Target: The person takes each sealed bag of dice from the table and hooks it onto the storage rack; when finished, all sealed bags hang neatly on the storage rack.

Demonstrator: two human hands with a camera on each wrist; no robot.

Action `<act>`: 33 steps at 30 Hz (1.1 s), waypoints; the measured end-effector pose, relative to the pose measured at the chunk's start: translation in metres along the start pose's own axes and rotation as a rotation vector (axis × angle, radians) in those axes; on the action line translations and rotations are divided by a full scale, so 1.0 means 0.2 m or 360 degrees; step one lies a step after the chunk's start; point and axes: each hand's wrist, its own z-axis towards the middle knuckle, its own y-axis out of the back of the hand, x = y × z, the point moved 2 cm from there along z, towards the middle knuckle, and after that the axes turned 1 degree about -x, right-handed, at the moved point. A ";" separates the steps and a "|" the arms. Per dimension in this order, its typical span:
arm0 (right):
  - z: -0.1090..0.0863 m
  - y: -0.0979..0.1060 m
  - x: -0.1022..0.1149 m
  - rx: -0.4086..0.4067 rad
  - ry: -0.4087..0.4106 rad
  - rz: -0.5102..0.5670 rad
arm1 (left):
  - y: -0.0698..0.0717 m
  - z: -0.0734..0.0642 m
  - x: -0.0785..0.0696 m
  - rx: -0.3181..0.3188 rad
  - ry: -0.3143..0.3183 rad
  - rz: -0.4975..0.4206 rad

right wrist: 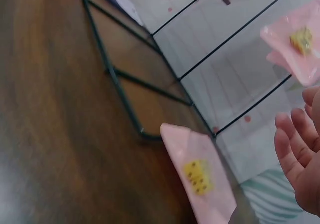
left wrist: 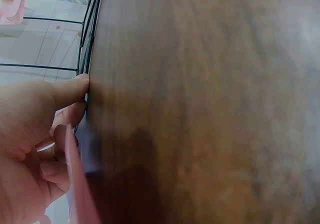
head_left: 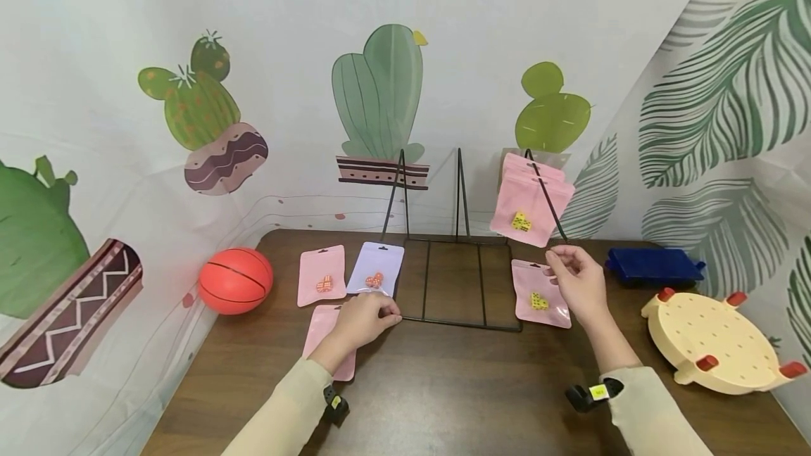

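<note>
A black wire display rack (head_left: pixel 481 287) stands on the table with its prongs slanting toward me. My left hand (head_left: pixel 366 319) pinches the front left of its base between thumb and fingers; the left wrist view shows the thumb (left wrist: pixel 75 90) on the wire. Pink pouches with yellow dice (head_left: pixel 532 211) hang on the right prong. Just under them is my right hand (head_left: pixel 578 280), fingers loosely bent and holding nothing visible. Below that prong lies another pink pouch with yellow dice (head_left: pixel 538 294). A lilac pouch with orange dice (head_left: pixel 380 262) lies by my left hand.
One pink pouch with orange dice (head_left: pixel 322 276) lies at left; another pink pouch (head_left: pixel 323 326) is partly under my left forearm. A red ball (head_left: pixel 236 281) sits at the left edge. A blue tray-like object (head_left: pixel 655 266) and a cream disc with red pegs (head_left: pixel 712 343) are at right.
</note>
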 end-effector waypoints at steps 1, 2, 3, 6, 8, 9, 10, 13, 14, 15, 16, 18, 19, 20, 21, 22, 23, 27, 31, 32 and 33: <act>-0.01 0.01 -0.02 -0.0006 -0.0008 -0.0061 | 0.00 0.00 0.00 -0.0002 -0.0003 0.0002; -0.01 0.02 -0.03 -0.0017 -0.0018 -0.0134 | 0.00 0.00 0.00 -0.0004 -0.0007 0.0005; -0.02 0.02 -0.05 -0.0029 -0.0025 -0.0219 | 0.00 0.00 0.00 -0.0007 -0.0012 0.0007; -0.05 0.04 -0.10 -0.0040 -0.0041 -0.0479 | 0.00 0.00 0.00 -0.0008 -0.0017 0.0007; -0.07 0.05 -0.13 -0.0019 -0.0046 -0.0629 | 0.01 0.00 -0.01 -0.0008 -0.0018 0.0012; -0.08 0.06 -0.14 0.0001 -0.0049 -0.0681 | 0.01 0.00 -0.01 -0.0008 -0.0017 0.0016; -0.09 0.06 -0.15 0.0030 -0.0058 -0.0721 | 0.01 0.00 -0.01 -0.0007 -0.0017 0.0022; -0.11 0.06 -0.18 0.0132 -0.0123 -0.0799 | 0.01 0.00 -0.01 -0.0007 -0.0021 0.0036; -0.12 0.06 -0.18 0.0168 -0.0149 -0.0824 | 0.01 0.00 -0.01 -0.0006 -0.0023 0.0040; -0.12 0.06 -0.19 0.0206 -0.0179 -0.0852 | 0.01 0.00 -0.01 -0.0003 -0.0025 0.0042; -0.13 0.06 -0.20 0.0247 -0.0211 -0.0883 | 0.01 0.00 -0.01 0.0000 -0.0025 0.0043; -0.14 0.04 -0.21 0.0313 -0.0257 -0.0935 | 0.01 0.00 -0.02 0.0007 -0.0026 0.0043; -0.14 0.04 -0.21 0.0338 -0.0273 -0.0957 | 0.01 0.00 -0.02 0.0009 -0.0025 0.0044; -0.14 0.03 -0.21 0.0355 -0.0282 -0.0977 | 0.01 0.00 -0.02 0.0011 -0.0025 0.0048; -0.14 0.03 -0.21 0.0367 -0.0297 -0.0991 | 0.01 0.00 -0.02 0.0013 -0.0024 0.0049; -0.15 0.02 -0.22 0.0374 -0.0307 -0.0997 | 0.01 0.00 -0.02 0.0013 -0.0024 0.0051; -0.15 0.01 -0.22 0.0376 -0.0314 -0.0999 | 0.01 0.00 -0.02 0.0016 -0.0023 0.0052; -0.15 -0.01 -0.22 0.0381 -0.0346 -0.1007 | 0.01 0.00 -0.02 0.0025 -0.0019 0.0046; -0.14 -0.01 -0.23 0.0386 -0.0350 -0.1023 | 0.00 0.00 -0.02 0.0021 -0.0031 0.0044; -0.14 -0.01 -0.23 0.0383 -0.0347 -0.1025 | 0.00 0.00 -0.02 0.0018 -0.0037 0.0044; -0.14 -0.01 -0.23 0.0379 -0.0348 -0.1025 | 0.00 0.01 -0.02 0.0016 -0.0044 0.0044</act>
